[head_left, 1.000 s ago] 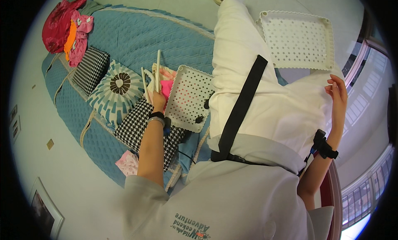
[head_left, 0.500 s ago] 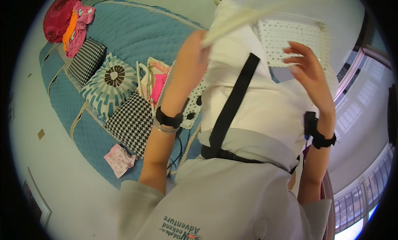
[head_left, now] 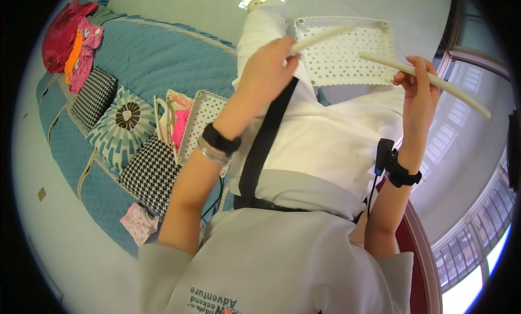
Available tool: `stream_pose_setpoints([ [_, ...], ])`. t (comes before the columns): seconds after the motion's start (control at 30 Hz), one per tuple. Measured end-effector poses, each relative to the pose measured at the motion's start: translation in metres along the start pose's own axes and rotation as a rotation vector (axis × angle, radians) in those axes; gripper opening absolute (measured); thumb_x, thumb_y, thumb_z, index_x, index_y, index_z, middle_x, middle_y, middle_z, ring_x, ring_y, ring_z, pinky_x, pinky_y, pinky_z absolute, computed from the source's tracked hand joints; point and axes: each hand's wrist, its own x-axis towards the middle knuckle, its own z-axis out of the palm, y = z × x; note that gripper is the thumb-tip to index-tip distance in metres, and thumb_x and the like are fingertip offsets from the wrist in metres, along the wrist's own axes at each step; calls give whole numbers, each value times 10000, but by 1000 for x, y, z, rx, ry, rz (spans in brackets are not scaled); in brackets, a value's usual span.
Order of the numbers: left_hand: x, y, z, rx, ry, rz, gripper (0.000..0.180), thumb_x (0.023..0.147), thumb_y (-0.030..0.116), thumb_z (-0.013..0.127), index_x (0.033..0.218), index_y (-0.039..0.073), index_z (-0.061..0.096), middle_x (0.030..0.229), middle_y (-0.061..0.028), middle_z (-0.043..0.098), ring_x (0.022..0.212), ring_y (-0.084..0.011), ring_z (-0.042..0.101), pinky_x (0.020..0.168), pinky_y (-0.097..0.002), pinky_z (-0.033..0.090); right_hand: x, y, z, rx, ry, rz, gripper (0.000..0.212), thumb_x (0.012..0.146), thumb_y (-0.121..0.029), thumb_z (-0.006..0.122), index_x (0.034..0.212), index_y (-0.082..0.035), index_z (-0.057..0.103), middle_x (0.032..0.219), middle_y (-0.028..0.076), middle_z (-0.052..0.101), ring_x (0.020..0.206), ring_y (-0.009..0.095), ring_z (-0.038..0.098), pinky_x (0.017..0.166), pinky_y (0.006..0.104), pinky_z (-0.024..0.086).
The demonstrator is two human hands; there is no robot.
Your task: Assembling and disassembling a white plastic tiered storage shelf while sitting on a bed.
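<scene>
Fingers of the right hand (head_left: pixel 418 94) are closed around one off-white plastic rod (head_left: pixel 456 91), held aslant, with its inner end over the star-perforated tray. Closed likewise, the left hand (head_left: pixel 271 67) grips a second off-white rod (head_left: pixel 328 37) that reaches across that same white star-perforated tray (head_left: pixel 331 67), which lies at the person's knees. Left of the person, on the blue quilted sofa cover (head_left: pixel 173 59), another perforated tray (head_left: pixel 202 113) sits beside bright pink cloth (head_left: pixel 179 128), near a houndstooth cushion (head_left: pixel 152 175).
</scene>
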Motion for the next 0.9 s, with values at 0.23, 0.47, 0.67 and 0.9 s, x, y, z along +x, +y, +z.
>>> stream_pose_setpoints([
  [0.23, 39, -77, 58, 194, -311, -134, 312, 766, 176, 615, 997, 0, 503, 787, -223, 607, 728, -355, 597, 629, -395, 468, 37, 91, -106, -692, 4, -67, 212, 900, -214, 495, 995, -29, 541, 803, 59, 608, 760, 140, 558, 694, 256, 424],
  [0.47, 73, -89, 99, 118, -808, -393, 317, 729, 220, 634, 872, -52, 556, 673, -163, 599, 591, -292, 591, 497, -371, 460, 56, 128, -101, -845, -249, 91, 117, 839, -157, 542, 929, -99, 494, 763, 145, 573, 745, 265, 558, 675, 336, 438],
  [0.67, 85, -80, 115, 87, -865, -415, 330, 714, 202, 644, 896, -64, 574, 696, -148, 596, 535, -242, 560, 479, -339, 447, 52, 146, -118, -951, -319, 163, 101, 826, -144, 526, 898, -86, 486, 819, 165, 603, 800, 317, 579, 688, 353, 444],
  [0.9, 124, -93, 130, -171, -603, -173, 470, 737, 170, 623, 1153, -2, 488, 904, -170, 587, 762, -233, 579, 651, -320, 468, 26, 142, -128, -638, -206, 237, 94, 843, -115, 505, 912, -51, 503, 728, 78, 559, 695, 185, 539, 656, 280, 429],
])
